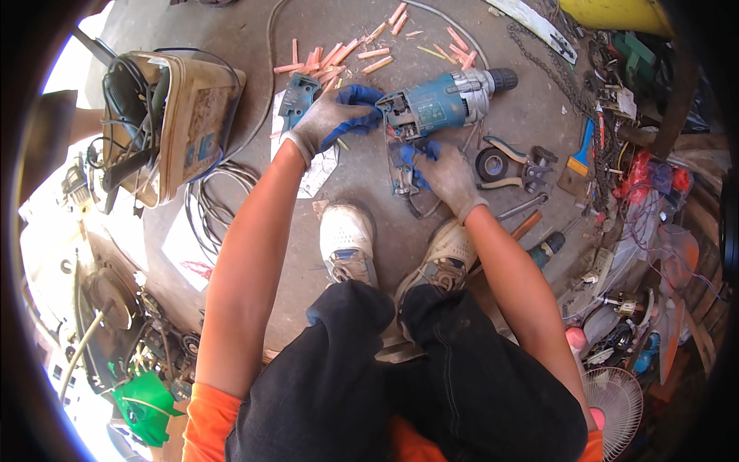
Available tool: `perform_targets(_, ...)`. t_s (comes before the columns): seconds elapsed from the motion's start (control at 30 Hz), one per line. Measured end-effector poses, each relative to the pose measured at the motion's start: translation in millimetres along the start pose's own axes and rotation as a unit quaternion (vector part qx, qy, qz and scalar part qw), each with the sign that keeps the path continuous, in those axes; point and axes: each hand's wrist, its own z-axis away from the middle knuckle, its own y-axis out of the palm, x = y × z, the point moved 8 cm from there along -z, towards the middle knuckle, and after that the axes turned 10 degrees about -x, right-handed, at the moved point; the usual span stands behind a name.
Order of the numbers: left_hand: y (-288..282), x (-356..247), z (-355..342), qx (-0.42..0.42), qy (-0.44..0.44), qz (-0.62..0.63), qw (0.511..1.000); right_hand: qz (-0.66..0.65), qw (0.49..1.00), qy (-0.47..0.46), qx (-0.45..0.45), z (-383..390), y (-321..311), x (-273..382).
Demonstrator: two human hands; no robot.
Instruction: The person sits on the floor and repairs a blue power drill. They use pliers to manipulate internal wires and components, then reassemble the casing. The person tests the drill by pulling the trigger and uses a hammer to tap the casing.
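One drill (439, 104) lay ahead of our right hand (440, 171), bent at the handle (402, 182), beside our curled left hand (339, 119); whether either pinched, we couldn't tell.

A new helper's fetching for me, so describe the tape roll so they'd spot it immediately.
Start from the big teal drill. Below and right of it, beyond the right gloved hand, lie pliers with spread handles. The tape roll sits between those handles: a dark ring, unlike the long grips.
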Motion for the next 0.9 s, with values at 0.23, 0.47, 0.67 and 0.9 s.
perform_targets(0.23, 13, -6, 0, -0.083, 0.044, -0.140, 0.986, -0.014, 1.000, 0.014, -0.005, -1, 4, -10)
perform_targets(0.47, 13, 2, -4, -0.121, 0.049, -0.123, 0.984, 0.001, 1.000, 0.005, -0.010, -4, 7, -6)
perform_targets(0.67, 13, 7, 1, -0.128, 0.047, -0.108, 0.985, -0.015, 0.999, 0.032, 0.041, 0, 0, 2)
perform_targets(0.9, 9, 6, 26, -0.154, 0.070, -0.120, 0.978, -0.009, 0.996, 0.061, 0.060, 1, 1, -6)
